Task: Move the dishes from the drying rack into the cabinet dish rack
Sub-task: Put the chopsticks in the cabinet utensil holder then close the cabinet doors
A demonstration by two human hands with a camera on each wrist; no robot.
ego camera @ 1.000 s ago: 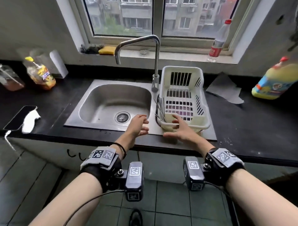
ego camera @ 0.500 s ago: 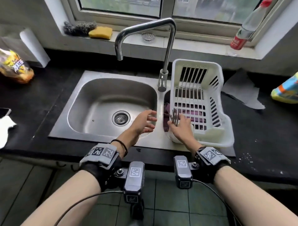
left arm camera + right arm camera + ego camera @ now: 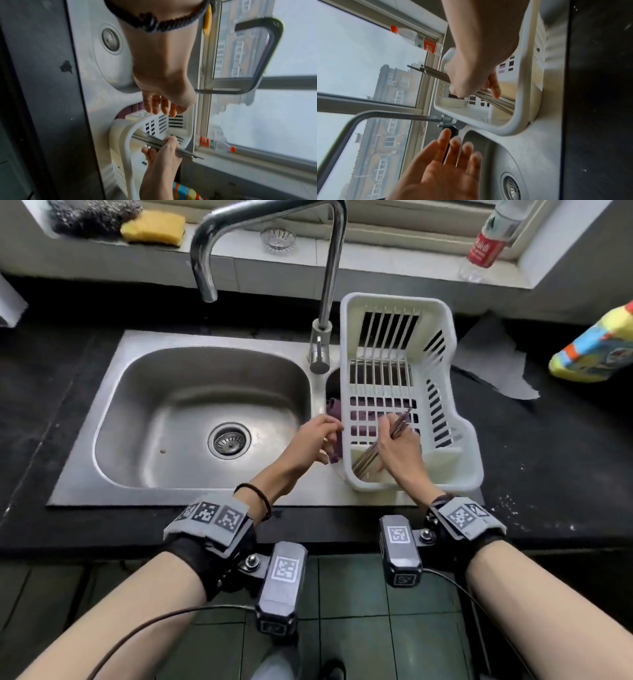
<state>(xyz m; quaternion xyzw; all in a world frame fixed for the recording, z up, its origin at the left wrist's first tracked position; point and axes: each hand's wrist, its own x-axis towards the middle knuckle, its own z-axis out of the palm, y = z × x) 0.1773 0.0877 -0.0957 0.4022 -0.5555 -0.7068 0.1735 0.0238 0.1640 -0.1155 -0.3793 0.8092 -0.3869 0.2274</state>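
Your right hand (image 3: 397,450) gripped the chopsticks (image 3: 399,424) inside the drying rack (image 3: 459,446) — lower ends hidden behind its wall. Your left hand (image 3: 313,440) hovered with fingers spread beside it. The bottle (image 3: 488,241) label's red writing was unreadable.

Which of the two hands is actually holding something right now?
The right hand: it grips a bundle of metal chopsticks inside the white drying rack. The left hand hovers open beside the rack, holding nothing.

window (image 3: 376,213): daylight | countertop (image 3: 548,474): black | floor (image 3: 359,594): green tiles | sink (image 3: 191,419): steel, possibly dry
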